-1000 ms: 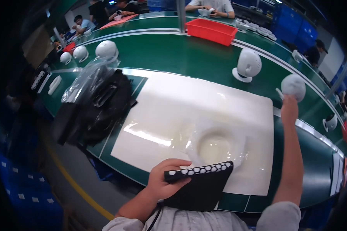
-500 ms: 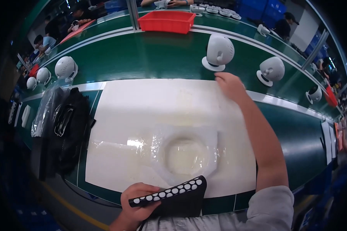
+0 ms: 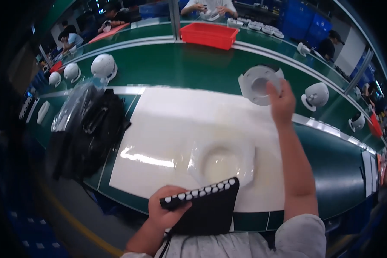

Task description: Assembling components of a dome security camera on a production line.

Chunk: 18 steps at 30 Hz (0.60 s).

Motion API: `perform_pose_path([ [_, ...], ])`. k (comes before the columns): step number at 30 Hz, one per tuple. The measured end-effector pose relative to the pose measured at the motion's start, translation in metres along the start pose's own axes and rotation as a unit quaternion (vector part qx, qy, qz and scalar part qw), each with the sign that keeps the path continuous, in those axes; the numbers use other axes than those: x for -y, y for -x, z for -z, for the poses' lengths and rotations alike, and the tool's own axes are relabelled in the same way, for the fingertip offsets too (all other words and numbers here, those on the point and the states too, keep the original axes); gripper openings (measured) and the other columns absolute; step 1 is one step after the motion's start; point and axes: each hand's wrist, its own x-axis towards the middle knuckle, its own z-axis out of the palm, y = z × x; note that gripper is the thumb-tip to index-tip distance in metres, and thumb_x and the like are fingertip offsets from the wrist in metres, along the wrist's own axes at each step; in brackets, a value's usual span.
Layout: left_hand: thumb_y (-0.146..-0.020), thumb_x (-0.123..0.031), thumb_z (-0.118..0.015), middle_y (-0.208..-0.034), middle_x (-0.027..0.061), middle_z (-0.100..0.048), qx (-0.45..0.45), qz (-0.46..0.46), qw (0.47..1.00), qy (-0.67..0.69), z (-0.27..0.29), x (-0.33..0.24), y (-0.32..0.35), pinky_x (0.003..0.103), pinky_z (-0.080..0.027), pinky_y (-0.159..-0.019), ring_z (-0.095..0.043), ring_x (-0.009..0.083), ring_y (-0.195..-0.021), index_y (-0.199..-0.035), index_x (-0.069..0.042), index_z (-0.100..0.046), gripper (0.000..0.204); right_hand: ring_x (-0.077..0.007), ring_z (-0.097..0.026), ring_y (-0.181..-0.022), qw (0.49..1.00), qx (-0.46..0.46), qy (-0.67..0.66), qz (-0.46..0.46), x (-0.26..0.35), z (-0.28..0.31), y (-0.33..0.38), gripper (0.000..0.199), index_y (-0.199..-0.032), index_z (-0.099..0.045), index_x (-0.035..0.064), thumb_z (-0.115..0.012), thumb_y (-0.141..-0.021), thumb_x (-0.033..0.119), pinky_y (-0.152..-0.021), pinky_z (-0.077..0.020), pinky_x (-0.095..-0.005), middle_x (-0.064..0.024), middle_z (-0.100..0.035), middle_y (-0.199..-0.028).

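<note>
Right hand lifts a white round housing over the desk; left hand grips a black tray.

Red bin [image 3: 208, 35] at far edge of the green desk [image 3: 180, 69]; contents not visible. Right hand [image 3: 281, 101] grasps the white ring-shaped housing [image 3: 258, 84], hollow centre, smooth plastic, raised above the white mat's [image 3: 167, 129] far right corner. Left hand [image 3: 167, 210] clenched on the black tray [image 3: 206, 206], flat, with a row of white round dots along its top edge, near the body. Clear moulded plastic shell [image 3: 221, 161] lies on mat. Black bag [image 3: 90, 133] under crinkled clear film, left.
</note>
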Motion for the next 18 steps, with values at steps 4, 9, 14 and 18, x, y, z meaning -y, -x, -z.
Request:
perform_pose_path([
  [4,-0.061,0.004,-0.066,-0.078,0.0121,-0.058,-0.009,-0.081,0.996,-0.025,0.011,0.002,0.001,0.026,-0.043,-0.059,-0.055,0.0192,-0.066,-0.076,0.002,-0.058,0.018,-0.0062,-0.045,-0.063,0.908,0.097,-0.341,-0.224,0.100,0.046,0.024,0.018,-0.089,-0.052,0.0020,-0.048,-0.085,0.019,-0.058,-0.0352,-0.0178,0.0002,-0.049,-0.066],
  [9,-0.060,0.002,-0.068,-0.077,0.0138,-0.060,0.047,-0.152,0.987,0.024,-0.003,-0.001,0.014,0.027,-0.044,-0.057,-0.057,0.0213,-0.066,-0.072,0.001,-0.057,0.016,-0.0066,-0.047,-0.064,0.799,0.272,-0.415,-0.339,0.141,0.068,0.071,0.024,-0.099,-0.045,-0.0028,-0.045,-0.086,0.018,-0.061,-0.0374,-0.0163,-0.0010,-0.051,-0.067],
  [14,-0.060,0.004,-0.067,-0.075,0.0104,-0.059,0.067,-0.055,0.996,0.021,-0.014,-0.002,0.024,0.026,-0.043,-0.059,-0.056,0.0197,-0.067,-0.079,0.001,-0.059,0.021,-0.0132,-0.055,-0.066,0.818,0.304,-0.270,-0.406,0.138,0.070,0.087,0.034,-0.109,-0.040,0.0018,-0.040,-0.088,0.029,-0.063,-0.0461,-0.0264,-0.0082,-0.054,-0.079],
  [18,-0.062,0.004,-0.066,-0.078,0.0086,-0.058,0.052,0.018,0.995,0.080,-0.014,-0.002,0.029,0.025,-0.042,-0.061,-0.055,0.0160,-0.068,-0.080,0.000,-0.058,0.019,-0.0193,-0.056,-0.075,0.803,0.313,-0.329,-0.387,0.092,0.103,0.130,0.044,-0.103,-0.042,0.0022,-0.037,-0.085,0.043,-0.068,-0.0456,-0.0303,-0.0097,-0.054,-0.083],
])
